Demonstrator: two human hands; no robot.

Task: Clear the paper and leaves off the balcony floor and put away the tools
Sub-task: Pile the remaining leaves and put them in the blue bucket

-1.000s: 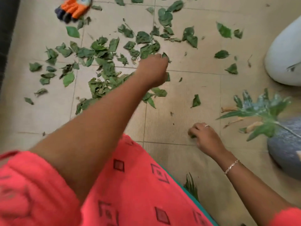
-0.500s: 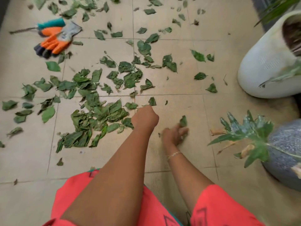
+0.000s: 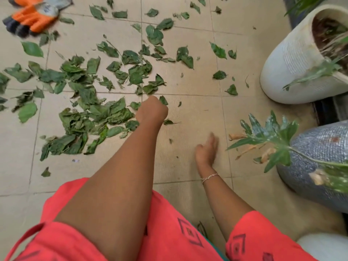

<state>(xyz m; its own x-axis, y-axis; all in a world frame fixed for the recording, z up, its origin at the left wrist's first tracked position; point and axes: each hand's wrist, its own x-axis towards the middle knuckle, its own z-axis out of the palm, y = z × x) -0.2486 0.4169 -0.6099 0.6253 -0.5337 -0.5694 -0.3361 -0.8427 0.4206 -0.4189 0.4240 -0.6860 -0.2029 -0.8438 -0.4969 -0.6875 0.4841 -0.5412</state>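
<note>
Crumpled, torn green leaves (image 3: 90, 113), too many to count, litter the matte beige tile floor (image 3: 188, 102) from nine to twelve o'clock. The left hand (image 3: 152, 110) is a tight fist at the pile's edge, its contents hidden. The right hand (image 3: 207, 149), blurred, lies flat and empty at centre. Orange knit gloves (image 3: 32, 17) lie at eleven. Two pots stand nearby: a ribbed white pot (image 3: 293, 59) at two and a speckled grey pot (image 3: 320, 159) at four.

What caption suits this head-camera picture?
Left hand fisted by torn green leaves, right hand open over beige floor tiles.
</note>
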